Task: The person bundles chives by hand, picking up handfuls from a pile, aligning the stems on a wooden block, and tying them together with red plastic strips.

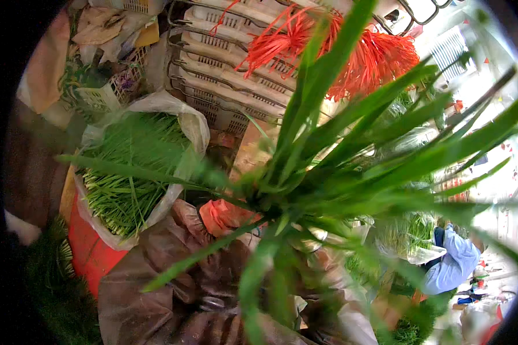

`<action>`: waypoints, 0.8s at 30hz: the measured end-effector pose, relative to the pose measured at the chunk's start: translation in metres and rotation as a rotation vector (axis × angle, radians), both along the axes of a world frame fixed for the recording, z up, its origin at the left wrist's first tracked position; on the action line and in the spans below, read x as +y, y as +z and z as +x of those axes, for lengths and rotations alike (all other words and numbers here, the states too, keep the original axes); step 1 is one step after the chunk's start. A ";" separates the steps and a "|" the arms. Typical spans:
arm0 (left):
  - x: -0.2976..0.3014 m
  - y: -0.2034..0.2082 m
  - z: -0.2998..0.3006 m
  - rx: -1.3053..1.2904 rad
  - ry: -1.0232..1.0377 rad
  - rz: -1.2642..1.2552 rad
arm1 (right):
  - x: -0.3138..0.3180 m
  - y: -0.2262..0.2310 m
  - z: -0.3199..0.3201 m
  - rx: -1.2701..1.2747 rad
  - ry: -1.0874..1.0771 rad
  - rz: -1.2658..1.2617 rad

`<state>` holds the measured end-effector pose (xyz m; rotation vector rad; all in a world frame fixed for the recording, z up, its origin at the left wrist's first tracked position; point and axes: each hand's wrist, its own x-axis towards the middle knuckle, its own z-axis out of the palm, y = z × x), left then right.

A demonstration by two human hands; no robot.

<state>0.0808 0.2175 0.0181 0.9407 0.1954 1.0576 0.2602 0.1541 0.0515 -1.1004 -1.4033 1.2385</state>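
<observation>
A bunch of long, flat green leaves (351, 138) rises close in front of me and fans out across the middle and right, partly blurred. Behind its base is my left hand (227, 215), in an orange-red glove or cuff at the end of a brown sleeve. It appears closed around the bunch's lower part, though leaves cover the fingers. My right hand is hidden behind the leaves, so its fingers do not show. To the left of my left hand stands a clear plastic bag (193, 118) packed with thin green stalks (126, 172).
Stacked pale plastic crates (213, 75) with metal handles stand at the far side, with red strips (380, 60) hanging over them. A red surface (92, 253) lies under the bag. Dark green foliage (52, 287) is at lower left. Another person in blue (457, 259) is at right.
</observation>
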 end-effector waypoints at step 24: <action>-0.028 0.082 0.066 -1.033 -3.553 -2.875 | 0.020 0.083 0.042 0.065 0.096 -0.082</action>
